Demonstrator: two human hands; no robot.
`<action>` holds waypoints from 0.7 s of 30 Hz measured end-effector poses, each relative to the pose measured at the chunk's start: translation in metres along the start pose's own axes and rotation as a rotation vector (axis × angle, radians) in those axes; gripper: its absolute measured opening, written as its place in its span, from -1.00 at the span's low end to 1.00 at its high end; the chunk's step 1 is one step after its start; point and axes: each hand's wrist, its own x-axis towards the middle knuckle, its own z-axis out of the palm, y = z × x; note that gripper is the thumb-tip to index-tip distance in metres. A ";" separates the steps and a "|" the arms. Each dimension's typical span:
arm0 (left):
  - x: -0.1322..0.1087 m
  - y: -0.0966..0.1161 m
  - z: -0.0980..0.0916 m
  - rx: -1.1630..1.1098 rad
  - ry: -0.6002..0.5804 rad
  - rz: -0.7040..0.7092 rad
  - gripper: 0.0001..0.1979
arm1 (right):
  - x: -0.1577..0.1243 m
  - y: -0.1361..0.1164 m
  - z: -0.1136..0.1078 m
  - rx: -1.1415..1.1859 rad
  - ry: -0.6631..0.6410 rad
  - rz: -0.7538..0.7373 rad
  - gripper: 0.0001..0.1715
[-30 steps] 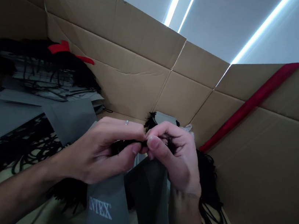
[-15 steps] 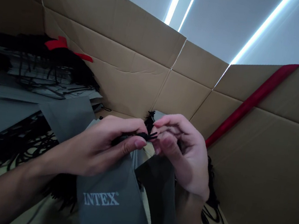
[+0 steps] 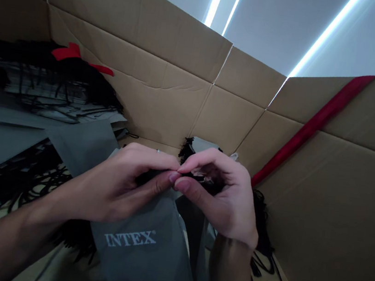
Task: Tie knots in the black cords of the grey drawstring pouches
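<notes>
My left hand (image 3: 121, 187) and my right hand (image 3: 221, 196) meet fingertip to fingertip over a grey fabric pouch (image 3: 144, 250) printed INTEX. Both hands pinch a black cord (image 3: 199, 178) at the pouch's top edge. The pouch hangs down below my fingers, with a second grey panel behind it. Most of the cord is hidden by my fingers. Everything sits inside a large cardboard box (image 3: 167, 86).
At the left lie more grey pouches (image 3: 78, 144) in a stack with tangled black cords (image 3: 10, 181) and a red ribbon piece (image 3: 65, 51). A red tape strip (image 3: 311, 125) runs up the box's right wall. Loose black cords (image 3: 263, 235) lie behind my right hand.
My fingertips parted slightly half a second ago, showing the cord's end, and have now closed together again. The pouch has swung a little, its print now turned more level.
</notes>
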 end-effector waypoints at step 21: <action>0.007 0.012 0.006 0.050 0.096 -0.079 -0.50 | 0.000 0.007 0.004 0.305 -0.053 0.175 -0.49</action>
